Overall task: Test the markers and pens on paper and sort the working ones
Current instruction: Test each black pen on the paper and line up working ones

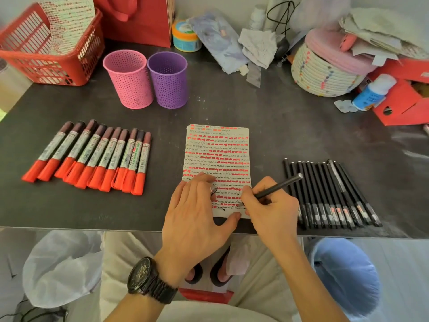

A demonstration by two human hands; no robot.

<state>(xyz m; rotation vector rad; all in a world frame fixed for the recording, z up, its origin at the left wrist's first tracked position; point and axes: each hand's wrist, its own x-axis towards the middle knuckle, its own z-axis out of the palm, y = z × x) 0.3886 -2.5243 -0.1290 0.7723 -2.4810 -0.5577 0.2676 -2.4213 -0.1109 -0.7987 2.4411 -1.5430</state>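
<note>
I see my right hand (270, 206) pinching a black pen (276, 188), tip on the paper (217, 168) at the worktop's (232, 108) near edge; my left hand (197, 212) presses flat, fingers spread, on that paper.

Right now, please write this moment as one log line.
left hand: presses paper | right hand: holds pen, tip on paper | phase: testing

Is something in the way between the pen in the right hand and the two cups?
Nothing visible: only the flat paper and bare table lie between the pen and the pink cup or purple cup.
</note>
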